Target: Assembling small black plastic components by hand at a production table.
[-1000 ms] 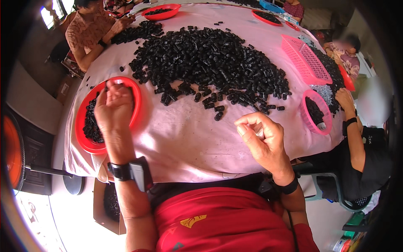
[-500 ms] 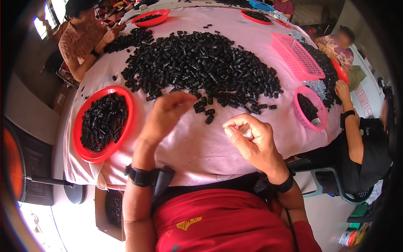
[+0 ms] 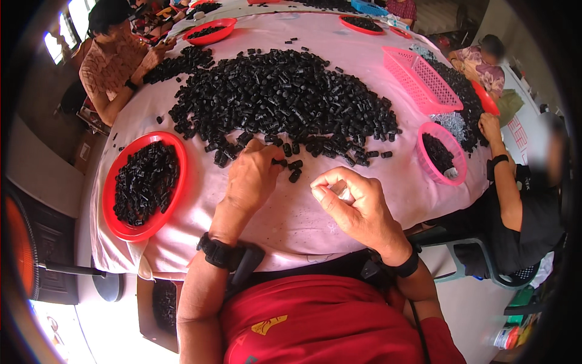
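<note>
My left hand [image 3: 253, 177] is at the near edge of a big heap of small black cylindrical plastic pieces [image 3: 285, 91]. Its fingers are curled together, with one black piece [image 3: 280, 162] at their tips. A few loose pieces [image 3: 295, 175] lie just right of those fingertips. To the right, my right hand [image 3: 357, 206] hovers over the pink cloth, thumb and forefinger brought together. Something small and whitish [image 3: 344, 192] shows inside its curled fingers; its kind I cannot make out.
A red basin [image 3: 182, 182] of black pieces stands at left. On the right are a pink round basket [image 3: 464, 161] and a pink rectangular basket [image 3: 418, 82]. Several people sit around the pink-clothed table [image 3: 291, 224], one person's arm [image 3: 508, 188] close at right. A fan [image 3: 21, 242] stands at far left.
My left hand has come down at the heap's near edge, its fingers now curled at a black piece. My right hand keeps nearly the same pose. The whole view has shifted slightly.
</note>
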A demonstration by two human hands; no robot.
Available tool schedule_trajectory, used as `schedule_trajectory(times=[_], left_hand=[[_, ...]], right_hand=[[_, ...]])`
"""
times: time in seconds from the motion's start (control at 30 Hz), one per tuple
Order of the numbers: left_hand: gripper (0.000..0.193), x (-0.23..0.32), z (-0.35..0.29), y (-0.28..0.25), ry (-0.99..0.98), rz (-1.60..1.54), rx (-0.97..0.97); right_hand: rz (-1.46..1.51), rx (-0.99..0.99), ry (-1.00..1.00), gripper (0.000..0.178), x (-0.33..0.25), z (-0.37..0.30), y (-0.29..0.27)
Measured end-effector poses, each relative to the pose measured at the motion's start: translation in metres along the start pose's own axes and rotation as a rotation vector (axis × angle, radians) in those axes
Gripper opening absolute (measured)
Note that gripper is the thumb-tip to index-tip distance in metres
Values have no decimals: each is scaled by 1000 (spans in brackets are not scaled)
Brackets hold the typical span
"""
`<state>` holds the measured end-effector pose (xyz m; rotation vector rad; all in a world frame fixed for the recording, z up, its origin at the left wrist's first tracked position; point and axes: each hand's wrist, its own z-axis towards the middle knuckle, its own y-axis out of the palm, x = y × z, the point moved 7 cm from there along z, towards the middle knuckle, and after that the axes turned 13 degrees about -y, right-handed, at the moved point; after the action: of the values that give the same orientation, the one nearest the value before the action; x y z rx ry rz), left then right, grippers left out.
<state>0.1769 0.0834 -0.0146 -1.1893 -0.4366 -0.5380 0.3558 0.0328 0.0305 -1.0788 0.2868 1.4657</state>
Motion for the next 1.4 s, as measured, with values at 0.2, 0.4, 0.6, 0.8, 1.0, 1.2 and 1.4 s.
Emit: schedule_trajectory(times=[0.2,0.4,0.6,0.8,1.0,1.2,1.4], left_hand=[[20,-8,-3,-9,-129,-167,-83],[17,22,-23,-4,-335,-1027,-628],[23,40,-39,4,-409,-1178,-827],[24,39,-44,8,-547,-1399,-913],[26,41,-44,7,-524,-1442,-932],[32,46,-46,11,-506,-1480,-995],[30,37,-49,17,-606,-1563,-988]], right_hand=[[-16,-6,0,11,1,-1,-1],[-3,73,13,16,2,0,-4],[46,73,-71,21,-6,2,-4],[162,88,-173,20,5,0,0],[231,49,-90,20,4,-1,0],[291,72,-146,20,5,0,4],[72,132,-58,17,-8,1,-10]])
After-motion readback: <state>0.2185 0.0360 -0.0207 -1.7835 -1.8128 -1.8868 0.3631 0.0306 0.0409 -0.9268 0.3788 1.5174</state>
